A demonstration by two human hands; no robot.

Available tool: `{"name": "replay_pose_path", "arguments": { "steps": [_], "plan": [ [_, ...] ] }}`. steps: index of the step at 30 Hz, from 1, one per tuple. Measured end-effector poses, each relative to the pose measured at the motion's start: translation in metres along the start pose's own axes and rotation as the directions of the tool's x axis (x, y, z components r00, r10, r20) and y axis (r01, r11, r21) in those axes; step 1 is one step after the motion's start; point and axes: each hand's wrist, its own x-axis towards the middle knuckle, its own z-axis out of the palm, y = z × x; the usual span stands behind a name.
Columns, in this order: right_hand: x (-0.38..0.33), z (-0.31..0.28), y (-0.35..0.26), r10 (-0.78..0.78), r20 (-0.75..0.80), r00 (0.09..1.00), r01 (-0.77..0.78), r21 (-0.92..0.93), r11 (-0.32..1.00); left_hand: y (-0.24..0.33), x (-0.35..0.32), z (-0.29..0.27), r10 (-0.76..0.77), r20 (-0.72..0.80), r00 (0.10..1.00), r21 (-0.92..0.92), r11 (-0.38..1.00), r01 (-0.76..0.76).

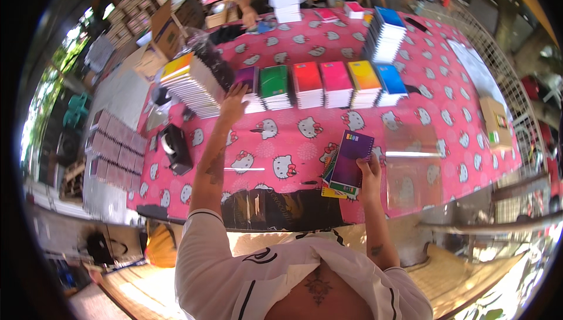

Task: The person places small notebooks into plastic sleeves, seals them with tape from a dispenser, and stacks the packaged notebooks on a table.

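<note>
Several notebooks (346,170) between right fingers (368,167)

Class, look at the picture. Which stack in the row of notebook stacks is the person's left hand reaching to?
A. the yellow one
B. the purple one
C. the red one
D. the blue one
B: the left hand rests against the purple stack, at the row's left end.

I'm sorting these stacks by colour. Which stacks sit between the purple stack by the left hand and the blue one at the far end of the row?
In the head view, between the purple stack near the left hand and the blue stack sit four stacks: green, red, pink and yellow-orange.
</note>
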Motion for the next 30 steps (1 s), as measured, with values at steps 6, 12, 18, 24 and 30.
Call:
{"name": "replay_pose_path", "arguments": {
  "steps": [6,12,18,24,30],
  "plan": [
    [-0.02,-0.029,0.087,-0.109,-0.304,0.946,-0.138,-0.684,0.716,0.082,-0.009,-0.01,-0.062,-0.471,0.88,-0.301,0.949,-0.095],
    [-0.01,-0.023,0.082,0.213,-0.338,0.917,-0.212,0.041,0.976,0.266,-0.139,-0.005,0.555,-0.299,0.776,-0.578,0.542,-0.61],
    [-0.007,-0.036,0.07,0.286,-0.365,0.886,-0.37,-0.187,0.91,0.28,-0.123,0.017,0.109,0.15,0.983,-0.892,0.443,0.087],
    [-0.012,0.02,0.034,0.388,-0.112,0.915,-0.378,0.105,0.92,0.265,-0.135,0.042,0.275,0.767,0.579,-0.55,-0.183,0.815],
    [-0.03,0.005,-0.006,0.62,0.412,0.668,-0.74,0.275,0.614,0.215,-0.198,-0.036,0.438,-0.063,0.897,-0.547,0.736,-0.398]
  ]
}}
